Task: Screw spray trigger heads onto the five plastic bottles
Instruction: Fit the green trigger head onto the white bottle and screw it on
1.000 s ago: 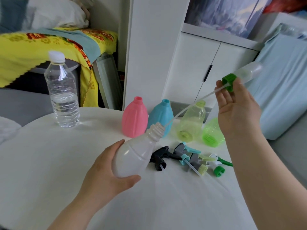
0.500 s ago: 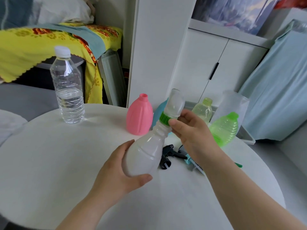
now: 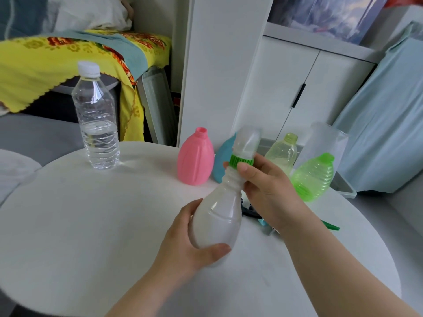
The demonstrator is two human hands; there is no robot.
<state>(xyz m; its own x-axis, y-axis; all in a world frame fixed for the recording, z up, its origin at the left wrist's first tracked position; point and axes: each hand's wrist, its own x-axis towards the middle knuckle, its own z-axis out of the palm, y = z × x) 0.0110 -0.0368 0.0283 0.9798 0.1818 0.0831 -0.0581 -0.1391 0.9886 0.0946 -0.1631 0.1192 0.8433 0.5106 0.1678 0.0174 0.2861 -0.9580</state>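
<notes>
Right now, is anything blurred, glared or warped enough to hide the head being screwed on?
Head view: the spray head above the green collar is motion-smeared, its shape unclear; collar and white bottle read sharp; wide-angle leans the cabinet edges; soft light, small highlight on the bottle.

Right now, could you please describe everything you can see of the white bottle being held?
The white bottle looks like milky, semi-opaque plastic: a bulb-shaped body narrowing to a ribbed neck. It is tilted, neck up and away, held over the table. The left hand grips its wide lower body. The right hand pinches the green collar of a translucent spray head seated on its mouth.
</notes>
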